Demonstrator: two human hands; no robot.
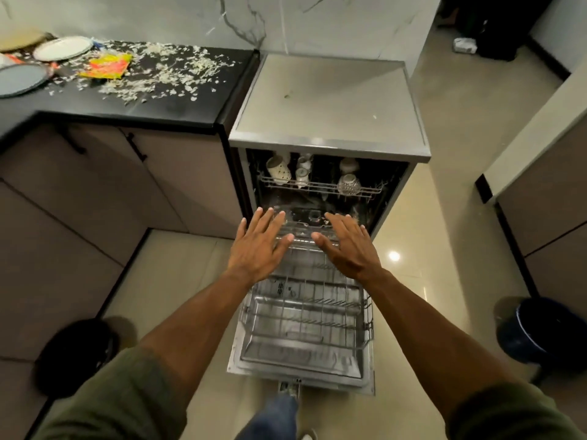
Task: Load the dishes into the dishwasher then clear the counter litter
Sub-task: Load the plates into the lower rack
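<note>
From the head camera, the dishwasher point(328, 134) stands open with its lower rack point(305, 315) pulled out and bare. The left hand point(259, 246) and right hand point(347, 246) hover flat above it, fingers spread and straight, holding nothing. Cups point(279, 169) and a glass bowl point(348, 184) sit in the upper rack point(320, 187). Loading looks partly done: two plates point(62, 48) wait on the black counter point(178, 100) amid scattered shreds point(165, 71) and a bright wrapper point(106, 65), all uncleared. No writing is readable.

The grey plate point(19, 79) is cut by the left edge; the floor's blurred dark bag point(74, 355) is perhaps a bin.
</note>
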